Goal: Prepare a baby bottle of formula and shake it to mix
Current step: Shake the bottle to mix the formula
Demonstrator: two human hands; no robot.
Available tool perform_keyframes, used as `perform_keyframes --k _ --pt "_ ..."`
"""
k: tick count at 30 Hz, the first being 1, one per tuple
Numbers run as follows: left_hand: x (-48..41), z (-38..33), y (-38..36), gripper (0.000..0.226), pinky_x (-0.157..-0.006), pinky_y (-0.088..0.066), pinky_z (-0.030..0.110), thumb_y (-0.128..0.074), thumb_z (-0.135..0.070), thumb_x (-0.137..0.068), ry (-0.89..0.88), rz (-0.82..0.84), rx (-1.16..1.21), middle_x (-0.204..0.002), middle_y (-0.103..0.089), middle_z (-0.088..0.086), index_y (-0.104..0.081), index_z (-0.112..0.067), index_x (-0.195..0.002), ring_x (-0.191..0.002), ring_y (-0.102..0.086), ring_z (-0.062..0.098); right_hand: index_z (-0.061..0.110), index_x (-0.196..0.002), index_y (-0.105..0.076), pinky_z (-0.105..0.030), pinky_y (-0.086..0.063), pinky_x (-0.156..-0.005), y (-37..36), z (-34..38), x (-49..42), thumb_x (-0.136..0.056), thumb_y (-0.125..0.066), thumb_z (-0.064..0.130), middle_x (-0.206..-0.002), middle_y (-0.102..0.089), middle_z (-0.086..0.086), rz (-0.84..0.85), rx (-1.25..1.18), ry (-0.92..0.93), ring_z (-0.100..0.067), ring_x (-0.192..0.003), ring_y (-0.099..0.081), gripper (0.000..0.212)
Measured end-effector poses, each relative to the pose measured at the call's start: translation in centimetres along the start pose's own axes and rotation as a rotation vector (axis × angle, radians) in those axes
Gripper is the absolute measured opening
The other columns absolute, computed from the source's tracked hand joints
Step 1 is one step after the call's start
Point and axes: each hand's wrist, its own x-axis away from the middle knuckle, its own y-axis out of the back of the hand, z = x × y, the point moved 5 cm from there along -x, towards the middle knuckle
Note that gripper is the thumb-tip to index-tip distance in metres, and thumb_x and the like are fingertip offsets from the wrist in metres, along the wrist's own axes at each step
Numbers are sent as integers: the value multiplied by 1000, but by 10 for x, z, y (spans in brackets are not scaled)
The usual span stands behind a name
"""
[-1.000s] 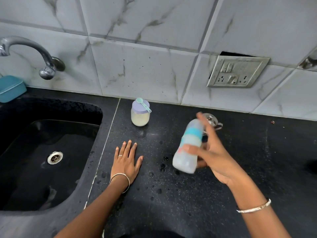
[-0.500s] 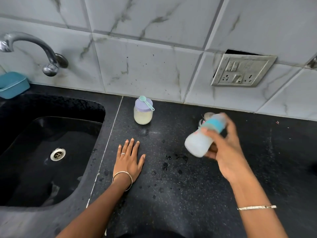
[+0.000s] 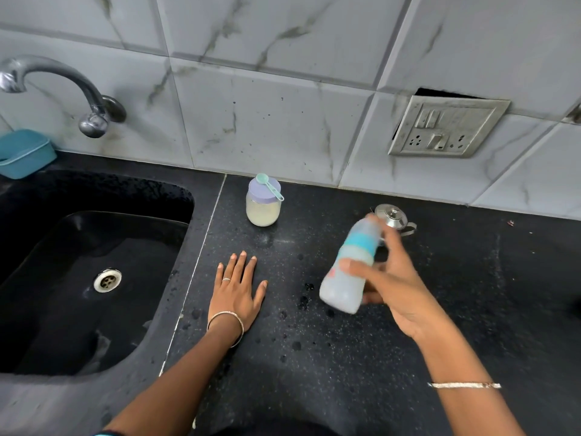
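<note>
Right hand point(image 3: 399, 287) grips the translucent plastic baby bottle with blue collar point(image 3: 349, 272), thumb across its front, fingers curled behind. Bottle is held above the black speckled stone counter point(image 3: 345, 357), tilted with its base toward me and top toward the wall, outline blurred. Left hand point(image 3: 235, 291) lies flat on the counter, fingers straight, holding nothing. Small glass jar of pale powder with lilac lid point(image 3: 263, 209) stands near the wall, mint plastic scoop point(image 3: 268, 185) on its lid
</note>
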Motion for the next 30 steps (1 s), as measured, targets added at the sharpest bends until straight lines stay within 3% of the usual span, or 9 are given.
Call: perform_keyframes --k 2,6,8,11,13,16,21,26,30 --pt "0 0 0 75 -127 -3 45 -6 -60 -96 0 2 -6 -168 -16 2 -22 -23 -159 -156 -8 22 55 -141 -43 -33 -61 -58 3 -4 1 -73 -89 25 -132 -61 -8 8 39 -54 -28 -105 -72 87" --pt "0 1 -1 71 -127 -2 44 -11 -59 -98 -2 3 -9 -168 -15 1 -20 -24 -159 -157 -7 21 49 -150 -30 -36 -64 -62 22 -7 -2 -86 -79 20 -140 -54 -6 -292 -361 26 -28 -114 -68 86" --pt "0 1 -1 71 -127 -2 44 -11 -59 -98 -1 2 -11 -168 -15 1 -20 -24 -159 -156 -7 21 53 -149 -29 -35 -64 -63 16 -7 1 -86 -80 16 -133 -59 -6 -180 -230 42 -27 -110 -71 89" --pt "-1 1 0 71 -127 -4 45 -12 -59 -98 -3 -4 -13 -168 -16 1 -21 -24 -159 -156 -8 22 56 -142 -43 -33 -61 -59 3 -4 9 -65 -89 29 -125 -68 -11 82 80 -42 -28 -99 -77 94" --pt "0 0 0 71 -127 -4 44 -13 -59 -98 -2 -7 -9 -168 -17 1 -22 -24 -159 -156 -9 22 51 -143 -45 -32 -61 -58 11 2 6 -64 -88 34 -131 -65 -9 -23 -9 -20 -29 -102 -75 92" --pt "1 0 1 71 -127 -3 44 -12 -59 -98 -4 -9 -8 -168 -17 1 -22 -23 -159 -156 -9 21 48 -148 -36 -37 -65 -66 19 1 3 -79 -84 23 -133 -61 -3 -207 -273 44 -27 -112 -71 88" --pt "0 1 0 71 -127 -7 46 -14 -60 -98 -6 -30 3 -167 -21 2 -27 -23 -158 -156 -13 22 59 -142 -35 -40 -64 -66 4 -14 17 -77 -88 19 -117 -70 -16 110 128 -131 -28 -99 -76 93" --pt "0 2 -2 70 -127 -8 46 -17 -60 -99 -1 -38 7 -166 -24 3 -29 -22 -157 -155 -15 23 61 -151 -21 -40 -65 -66 22 -16 15 -88 -79 12 -132 -54 3 -188 -169 -16 -22 -111 -69 99" --pt "-1 2 -2 71 -127 -8 45 -17 -60 -98 2 -33 -10 -167 -23 2 -28 -23 -157 -155 -15 22 68 -141 -35 -37 -63 -63 11 -19 26 -77 -86 19 -124 -66 -11 111 47 -97 -28 -104 -74 95"
